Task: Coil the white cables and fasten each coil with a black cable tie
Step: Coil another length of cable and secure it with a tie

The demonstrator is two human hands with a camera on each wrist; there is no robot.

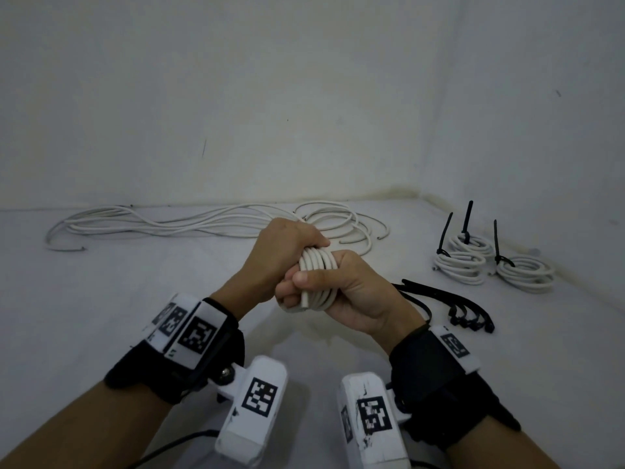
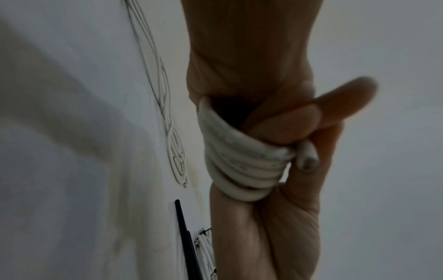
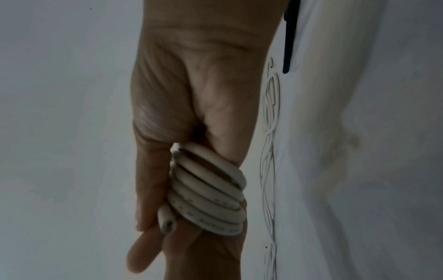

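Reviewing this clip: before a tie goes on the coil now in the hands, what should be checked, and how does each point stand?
1. Coil gripped by both the left hand and right hand: ok.
2. Turns lying together, none sprung loose: ok.
3. Cut cable end tucked in: not ok, it sticks out beside the right thumb.
4. Loose black ties lying on the table by the right wrist: ok.
5. A hand free to pick one: not ok.
6. Tie already round this coil: not ok, none visible.
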